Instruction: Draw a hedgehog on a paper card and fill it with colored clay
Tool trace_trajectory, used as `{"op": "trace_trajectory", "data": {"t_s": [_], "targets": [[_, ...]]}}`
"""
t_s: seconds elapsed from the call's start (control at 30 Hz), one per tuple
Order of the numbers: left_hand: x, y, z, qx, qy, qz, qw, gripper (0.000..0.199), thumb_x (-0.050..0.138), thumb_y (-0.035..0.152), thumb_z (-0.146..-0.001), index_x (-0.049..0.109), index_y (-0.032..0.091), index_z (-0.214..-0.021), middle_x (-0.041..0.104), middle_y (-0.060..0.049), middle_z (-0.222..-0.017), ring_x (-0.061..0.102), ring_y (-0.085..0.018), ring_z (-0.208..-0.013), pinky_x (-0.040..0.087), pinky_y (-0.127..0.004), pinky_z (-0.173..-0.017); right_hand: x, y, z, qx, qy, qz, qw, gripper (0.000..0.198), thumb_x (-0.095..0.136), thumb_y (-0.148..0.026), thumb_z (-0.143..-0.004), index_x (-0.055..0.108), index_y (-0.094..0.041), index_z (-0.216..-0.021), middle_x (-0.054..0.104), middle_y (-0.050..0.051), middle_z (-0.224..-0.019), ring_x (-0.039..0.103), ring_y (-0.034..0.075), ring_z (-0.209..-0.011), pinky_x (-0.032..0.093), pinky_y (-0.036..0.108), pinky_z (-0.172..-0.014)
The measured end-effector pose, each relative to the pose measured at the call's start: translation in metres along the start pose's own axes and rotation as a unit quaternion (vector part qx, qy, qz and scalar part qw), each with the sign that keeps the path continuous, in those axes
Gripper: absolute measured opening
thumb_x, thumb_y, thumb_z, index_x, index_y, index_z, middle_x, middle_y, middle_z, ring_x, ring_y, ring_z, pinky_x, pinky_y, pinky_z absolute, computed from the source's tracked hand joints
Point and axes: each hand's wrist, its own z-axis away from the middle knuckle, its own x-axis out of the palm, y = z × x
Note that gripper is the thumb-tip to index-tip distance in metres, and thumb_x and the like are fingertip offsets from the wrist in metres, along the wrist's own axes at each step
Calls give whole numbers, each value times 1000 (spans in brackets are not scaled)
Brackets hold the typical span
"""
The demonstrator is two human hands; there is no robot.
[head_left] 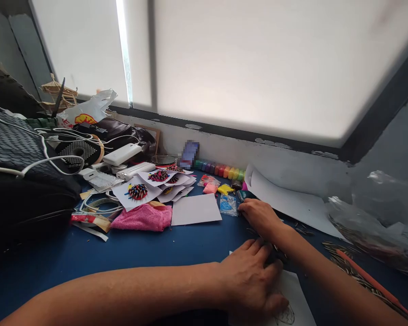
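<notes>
My left hand lies palm down with its fingers spread over a white sheet of paper at the front edge, which carries a pencil drawing partly hidden by the thumb. Beyond it, my right hand reaches out with fingers bent and drawn together, the tips low at the table. Whatever is between those fingertips is too small to make out. Right beside them lie a clear packet with blue material and a dark green packet. Yellow and pink packets sit behind.
Paper cards with colourful seed-covered pictures, a blank white card and a pink cloth lie left. Coloured pots line the wall. Right are a curled white sheet, striped seeds, an orange pencil-like stick and a plastic bag.
</notes>
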Motion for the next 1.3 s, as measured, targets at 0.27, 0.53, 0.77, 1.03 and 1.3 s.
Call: {"op": "trace_trajectory", "data": {"t_s": [0.27,0.53,0.77,1.03,1.3], "targets": [[-2,0,1,-1,-7,12,1000,56,36,55,-95,53,10,-123,49,-18,-126,45,-30,-122,37,-41,-104,-2,-2,-3,30,19,6,999,30,59,-33,-94,60,-18,-120,63,8,-120,65,20,-98,55,41,-83],[0,-1,0,-8,-11,9,1000,58,38,55,-94,47,10,-128,47,-18,-130,45,-30,-122,36,-41,-104,-7,-28,-45,3,70,-41,997,31,59,-33,-94,59,-19,-122,61,8,-124,64,21,-102,54,42,-85],[7,-4,-1,17,3,12,1000,61,37,51,-96,36,8,-138,43,-19,-135,42,-30,-125,32,-41,-108,5,-33,-78,24,69,-65,995,32,59,-33,-94,59,-19,-123,61,8,-124,63,21,-103,54,42,-86],[5,-4,0,24,22,1,999,63,47,50,-93,36,7,-138,41,-20,-141,40,-30,-128,28,-39,-112,6,-35,-74,21,67,-164,984,33,59,-33,-94,58,-19,-123,61,8,-125,63,21,-103,53,43,-86],[-3,0,0,-10,-37,29,999,57,36,54,-95,44,10,-131,43,-19,-137,39,-31,-131,31,-44,-109,-9,-20,-45,40,14,-375,926,33,59,-34,-94,58,-18,-123,62,8,-121,65,20,-99,55,41,-82]]}}
